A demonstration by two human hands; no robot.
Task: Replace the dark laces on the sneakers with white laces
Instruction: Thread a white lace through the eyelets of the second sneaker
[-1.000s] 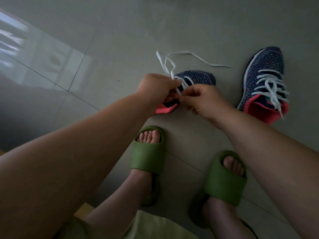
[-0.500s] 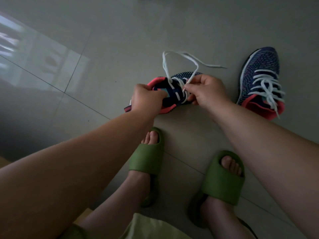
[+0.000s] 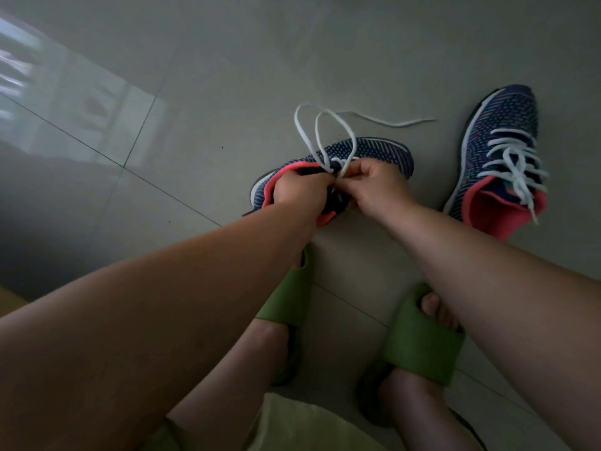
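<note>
On the grey tiled floor (image 3: 227, 76), just ahead of two feet in green slides (image 3: 419, 343): two navy knit sneakers with coral collars, well apart.

Right-hand sneaker (image 3: 500, 138): upright, toe pointing away, white lace (image 3: 512, 164) already threaded through all visible eyelet rows, ends hanging loose over the collar. No bow visible.

Near sneaker (image 3: 367, 151): tipped on its side, toe to the right, held off square by both hands at the throat. Second white lace (image 3: 312, 138) partly threaded; two long loops standing up from the eyelets, one free end trailing across the floor toward the other shoe.

Left hand (image 3: 299, 193): fingers curled round the collar and tongue area, steadying the shoe. Right hand (image 3: 380, 187): fingers closed, pinching the lace close to the eyelets; exact eyelet hidden behind the knuckles, probably an upper row.

No dark laces anywhere in view.

Progress, as judged: removal done on both shoes, first shoe relaced, second shoe well along. Remaining: last eyelets on the near sneaker, slack drawn through, ends evened, possibly both pairs tied.
</note>
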